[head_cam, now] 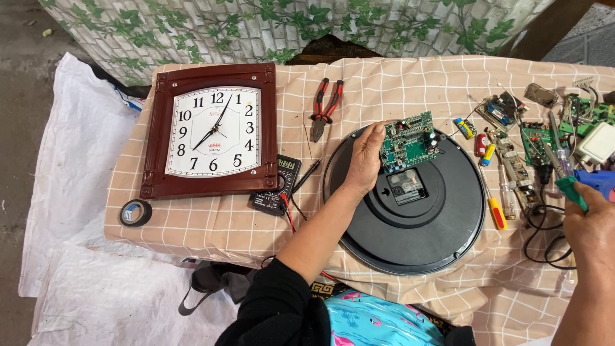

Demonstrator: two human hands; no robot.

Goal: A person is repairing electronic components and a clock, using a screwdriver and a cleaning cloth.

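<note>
A small green printed circuit board (408, 142), studded with components, is pinched at its left edge between the thumb and fingers of the left hand (365, 160) and held tilted just above the round black plastic back of a wall clock (410, 243), directly over the clock's square black movement box (407, 186). The right hand (592, 221) is wrapped around the green-and-blue handle of a tool (573, 189) at the frame's right edge; its tip points up toward the clutter there. The one-sided pinch looks light: the board could slip and land on the movement box. The tool's dark cord (544, 240) loops loosely beneath the right wrist, where a tug might drag nearby parts. Around them lie a yellow-handled screwdriver (496, 208), red-handled pliers (325, 106), a black multimeter with red lead (277, 186), a square maroon-framed wall clock (213, 131), more green boards (535, 138) and a roll of black tape (136, 213). The work surface is a low table under a peach checked cloth (211, 224), set on white sheeting (77, 256) over bare ground, with a leaf-patterned covering (256, 25) behind.
</note>
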